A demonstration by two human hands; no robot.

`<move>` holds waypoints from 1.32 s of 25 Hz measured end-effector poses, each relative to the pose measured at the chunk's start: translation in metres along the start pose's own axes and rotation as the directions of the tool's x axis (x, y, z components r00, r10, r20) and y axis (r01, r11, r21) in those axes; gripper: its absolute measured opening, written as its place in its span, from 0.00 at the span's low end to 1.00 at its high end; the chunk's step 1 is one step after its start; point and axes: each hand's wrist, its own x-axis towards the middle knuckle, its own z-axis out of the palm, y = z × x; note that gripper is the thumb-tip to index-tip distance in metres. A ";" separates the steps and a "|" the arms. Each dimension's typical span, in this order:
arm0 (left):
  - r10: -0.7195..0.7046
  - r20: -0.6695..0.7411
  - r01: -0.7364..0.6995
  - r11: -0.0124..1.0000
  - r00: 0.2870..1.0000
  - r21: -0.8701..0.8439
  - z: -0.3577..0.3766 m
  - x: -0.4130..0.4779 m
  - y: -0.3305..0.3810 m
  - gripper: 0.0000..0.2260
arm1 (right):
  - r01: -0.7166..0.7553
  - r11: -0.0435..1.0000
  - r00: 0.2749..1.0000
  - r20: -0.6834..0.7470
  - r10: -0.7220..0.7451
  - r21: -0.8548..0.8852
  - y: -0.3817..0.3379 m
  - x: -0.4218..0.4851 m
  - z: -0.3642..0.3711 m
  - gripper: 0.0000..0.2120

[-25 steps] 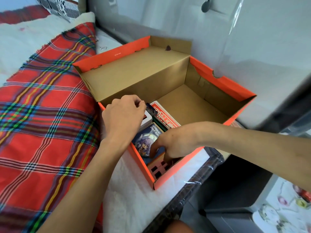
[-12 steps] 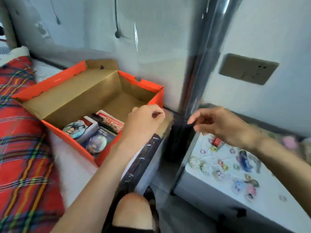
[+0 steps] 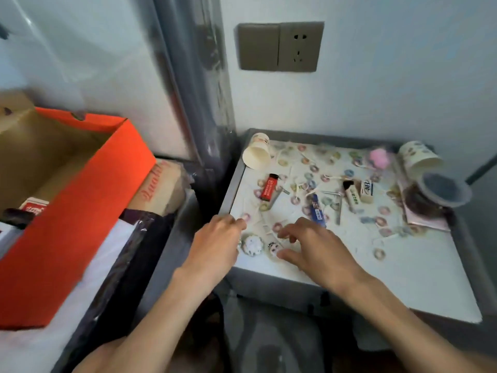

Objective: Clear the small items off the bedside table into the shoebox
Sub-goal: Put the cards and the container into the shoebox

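Observation:
The orange shoebox (image 3: pixel 67 238) stands on the bed at the left, with a few cards and packets showing inside. To its right is the bedside table (image 3: pixel 403 281), strewn with small things: a red lighter (image 3: pixel 269 187), a blue stick (image 3: pixel 317 210), a white eraser (image 3: pixel 367 188) and two round badges (image 3: pixel 252 244) near the front left corner. My left hand (image 3: pixel 217 246) rests at that corner, fingers loosely bent, holding nothing. Just right of the badges, my right hand (image 3: pixel 317 243) hovers with spread fingers.
A tipped paper cup (image 3: pixel 256 154) lies at the table's back left and another paper cup (image 3: pixel 419 157) at the back right, above a dark plastic cup (image 3: pixel 441 189). A pink pompom (image 3: pixel 379 157) sits nearby. A dark post (image 3: pixel 204 103) and a gap separate bed and table.
Both hands left the shoebox and swung right to the bedside table. The view turned with them, so the box now sits at the left edge.

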 end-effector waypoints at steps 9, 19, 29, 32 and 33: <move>0.032 -0.086 -0.030 0.999 0.996 0.017 0.011 0.004 -0.010 0.20 | 0.035 0.984 0.999 -0.002 -0.036 -0.173 -0.014 0.015 0.023 0.19; 0.189 -0.144 -0.199 0.978 0.971 -0.059 0.000 -0.001 0.014 0.18 | -0.103 0.958 0.990 -0.067 0.125 0.269 -0.006 0.016 0.018 0.10; 0.133 -0.033 -0.133 0.991 0.991 0.013 0.010 0.013 0.025 0.18 | -0.347 0.402 0.913 0.209 0.350 0.847 0.002 0.013 -0.008 0.03; 0.096 -0.075 -0.105 0.987 0.993 -0.120 0.004 0.014 0.024 0.16 | -0.362 0.453 0.926 0.261 0.272 0.814 -0.006 0.012 -0.003 0.05; 0.072 -0.093 -0.088 0.977 0.993 -0.192 -0.001 0.013 0.022 0.15 | -0.377 0.458 0.923 0.283 0.263 0.805 -0.008 0.012 -0.001 0.05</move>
